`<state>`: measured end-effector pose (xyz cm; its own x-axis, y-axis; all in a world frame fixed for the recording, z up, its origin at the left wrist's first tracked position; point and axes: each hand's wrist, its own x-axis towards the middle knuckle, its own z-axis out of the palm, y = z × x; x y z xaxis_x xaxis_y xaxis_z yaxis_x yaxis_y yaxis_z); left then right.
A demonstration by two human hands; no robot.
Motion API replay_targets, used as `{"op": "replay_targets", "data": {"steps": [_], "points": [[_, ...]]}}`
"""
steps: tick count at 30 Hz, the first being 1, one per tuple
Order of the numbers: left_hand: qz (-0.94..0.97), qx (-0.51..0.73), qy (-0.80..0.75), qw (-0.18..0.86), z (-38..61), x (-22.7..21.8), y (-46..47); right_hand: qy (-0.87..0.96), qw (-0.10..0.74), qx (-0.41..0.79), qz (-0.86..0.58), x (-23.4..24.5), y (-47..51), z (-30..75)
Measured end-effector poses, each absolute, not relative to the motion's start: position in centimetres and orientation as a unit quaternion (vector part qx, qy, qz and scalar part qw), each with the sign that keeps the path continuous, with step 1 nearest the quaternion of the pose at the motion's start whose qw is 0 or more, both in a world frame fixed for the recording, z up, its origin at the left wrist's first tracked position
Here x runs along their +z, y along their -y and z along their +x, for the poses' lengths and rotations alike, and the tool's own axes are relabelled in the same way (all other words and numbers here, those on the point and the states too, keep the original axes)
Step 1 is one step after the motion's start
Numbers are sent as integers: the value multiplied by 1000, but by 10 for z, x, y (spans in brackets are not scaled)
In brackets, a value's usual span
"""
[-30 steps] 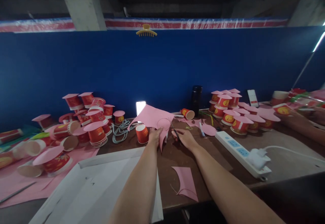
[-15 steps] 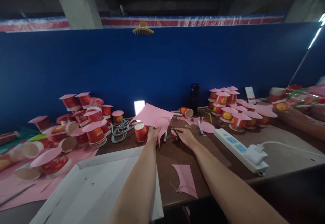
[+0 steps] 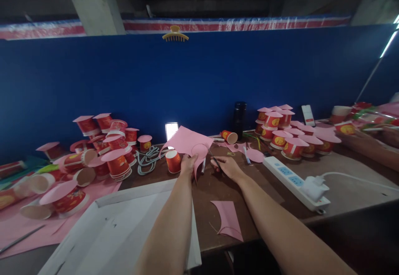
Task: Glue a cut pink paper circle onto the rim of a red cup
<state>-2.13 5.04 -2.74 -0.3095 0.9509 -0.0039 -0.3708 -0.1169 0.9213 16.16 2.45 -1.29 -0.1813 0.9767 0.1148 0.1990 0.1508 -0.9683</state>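
My left hand (image 3: 188, 165) is closed on a sheet of pink paper (image 3: 181, 141), which is held up above the table and has a circle drawn on it. One edge of the sheet is cut along a curve, and a strip hangs down beside my fingers. Closed around a pair of scissors (image 3: 215, 159) is my right hand (image 3: 228, 167); the dark blades point up toward the right edge of the paper. Behind my left hand stands a red paper cup (image 3: 173, 161). A pink offcut (image 3: 230, 220) lies on the table between my forearms.
A white power strip (image 3: 293, 181) with a plug lies at right. Red cups with pink paper discs are stacked at left (image 3: 115, 163) and right (image 3: 293, 148). A white box lid (image 3: 124, 229) lies at front left, a black bottle (image 3: 239, 119) at the back. Another person's arm (image 3: 370, 148) reaches in at far right.
Almost nothing differs. My hands, the paper and the scissors keep nearly the same positions, with a very slight shift of the whole view.
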Motion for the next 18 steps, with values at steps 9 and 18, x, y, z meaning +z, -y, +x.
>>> {"op": "replay_targets", "data": {"steps": [9,18], "points": [[329,666,-460,486,-23,-24,-47,630,425,451,-468,-10,-21,162],[335,654,-489,471,-24,-15,-37,636,422,454,-459,-12,-22,163]]}}
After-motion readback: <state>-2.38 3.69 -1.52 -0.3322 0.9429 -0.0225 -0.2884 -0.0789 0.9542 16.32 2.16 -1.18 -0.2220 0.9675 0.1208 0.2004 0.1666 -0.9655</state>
